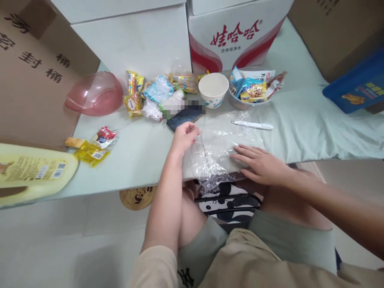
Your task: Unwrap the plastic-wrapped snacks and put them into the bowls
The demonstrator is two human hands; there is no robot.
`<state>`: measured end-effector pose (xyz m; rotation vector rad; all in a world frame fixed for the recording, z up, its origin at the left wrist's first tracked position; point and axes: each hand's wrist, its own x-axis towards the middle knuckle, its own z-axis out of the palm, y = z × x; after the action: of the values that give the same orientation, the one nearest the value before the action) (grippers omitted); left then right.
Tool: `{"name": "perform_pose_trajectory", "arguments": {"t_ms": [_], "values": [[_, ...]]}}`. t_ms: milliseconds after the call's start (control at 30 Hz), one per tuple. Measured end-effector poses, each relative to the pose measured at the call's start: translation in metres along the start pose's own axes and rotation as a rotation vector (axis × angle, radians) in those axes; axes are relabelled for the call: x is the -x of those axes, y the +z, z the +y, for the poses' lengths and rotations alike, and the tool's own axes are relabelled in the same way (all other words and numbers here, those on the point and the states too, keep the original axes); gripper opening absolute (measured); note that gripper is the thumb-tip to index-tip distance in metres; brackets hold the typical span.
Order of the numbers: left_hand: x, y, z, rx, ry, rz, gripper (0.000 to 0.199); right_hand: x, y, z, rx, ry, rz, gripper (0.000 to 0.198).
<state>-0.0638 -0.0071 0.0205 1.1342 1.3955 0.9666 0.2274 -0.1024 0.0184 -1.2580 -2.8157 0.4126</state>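
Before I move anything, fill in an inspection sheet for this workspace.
Surface: pale green cloth, rumpled at right.
Job's things: clear plastic film, overhanging the front edge; slim white tool by its far right corner.
Clutter: dark flat device, paper cup, pink bowl, snack packets.
Grips: left grip at the film's left side, hold unclear; right grip spread on the film.
Cables: nothing seen.
Surroundings: white cartons, brown carton, yellow jug.
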Motion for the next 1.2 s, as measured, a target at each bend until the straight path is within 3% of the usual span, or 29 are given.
{"name": "perform_pose_trajectory", "arguments": {"t_ms": [100,167,267,333,400,467,533,567,633,700,800,967,1100,1133,1200], "values": [[-0.006,-0.003,0.002,0.02,-0.046,0.052,0.014,0.013,-0.001,-0.007,0.023,0.027,-0.033,0.056],[-0.011,-0.005,0.001,-0.006,-0.041,0.164,0.015,0.018,0.0,-0.01,0.026,0.042,-0.043,0.058],[-0.011,-0.008,-0.001,-0.104,0.138,0.42,0.012,0.021,0.002,-0.012,0.01,0.064,-0.048,0.062],[0.003,-0.008,0.002,-0.235,0.333,0.488,0.015,0.023,0.002,-0.014,-0.016,0.068,-0.038,0.069],[0.028,-0.004,0.006,-0.395,0.496,0.298,0.015,0.026,0.001,-0.015,-0.041,0.047,-0.005,0.076],[0.057,0.002,0.01,-0.555,0.539,-0.143,0.017,0.031,0.0,-0.015,-0.044,0.011,0.049,0.077],[0.081,0.01,0.01,-0.777,0.47,-0.466,0.041,0.038,0.001,-0.013,-0.017,-0.015,0.095,0.073],[0.088,0.013,0.008,-0.872,0.419,-0.555,0.053,0.042,0.002,-0.011,0.004,-0.02,0.112,0.069],[0.094,0.015,0.004,-1.004,0.342,-0.602,0.059,0.049,0.006,-0.006,0.054,-0.011,0.153,0.051],[0.09,0.012,0.0,-1.031,0.334,-0.548,0.039,0.055,0.008,-0.002,0.087,0.006,0.218,0.027],[0.079,0.003,0.0,-0.87,0.393,-0.417,0.017,0.06,0.001,-0.001,0.039,0.052,0.303,0.023],[0.071,-0.007,0.002,-0.343,0.387,-0.226,0.018,0.072,-0.018,-0.003,-0.245,0.293,0.312,0.026],[0.064,-0.004,-0.003,-0.05,0.236,-0.046,0.023,0.076,-0.013,-0.001,-0.498,0.184,0.361,0.067],[0.062,-0.003,-0.004,-0.015,0.198,-0.012,0.023,0.075,-0.01,-0.002,-0.537,0.169,0.362,0.07],[0.058,-0.002,-0.003,0.013,0.144,0.021,0.021,0.068,-0.004,-0.009,-0.619,0.193,0.392,0.051]]}}
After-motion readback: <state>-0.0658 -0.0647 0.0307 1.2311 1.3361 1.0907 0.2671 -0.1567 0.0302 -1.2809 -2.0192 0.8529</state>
